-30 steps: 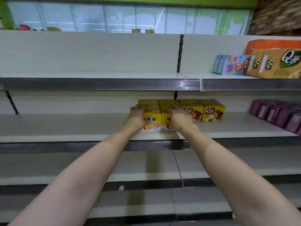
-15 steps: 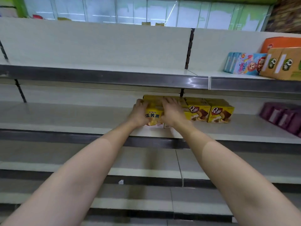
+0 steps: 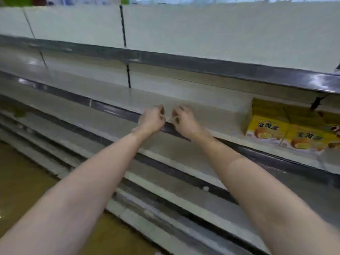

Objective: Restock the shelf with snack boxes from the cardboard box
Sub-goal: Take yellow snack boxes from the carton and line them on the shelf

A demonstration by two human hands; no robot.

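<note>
Both hands are off the snack boxes now; half a second ago they were clasped over the yellow boxes at mid-shelf. The view has swung left and tilted, so the shelving runs diagonally from upper left to lower right, and the frame is motion-blurred. The left hand [image 3: 153, 120] and right hand [image 3: 184, 120] hover close together, apart from each other by a narrow gap, over the front lip of the middle shelf [image 3: 114, 100]. The fingers of each are loosely curled inward and hold nothing; the wrists are bent, knuckles toward the camera. Both forearms reach in from the near edge of the frame. The yellow snack boxes [image 3: 287, 126] stand on the same shelf at the far right, well apart from the hands, in at least two rows front to back with printed faces toward the aisle; the right frame edge cuts off the group, where a darker-printed box [image 3: 334, 129] just shows. Earlier the boxes sat at centre under the hands, with purple and orange packs visible further right; those are out of view now. Above runs the upper shelf [image 3: 202, 65] with its dark metal edge strip. Lower shelves [image 3: 165, 162] step down toward the near left, and brown floor [image 3: 24, 181] shows at lower left. The cardboard box is not in view.
</note>
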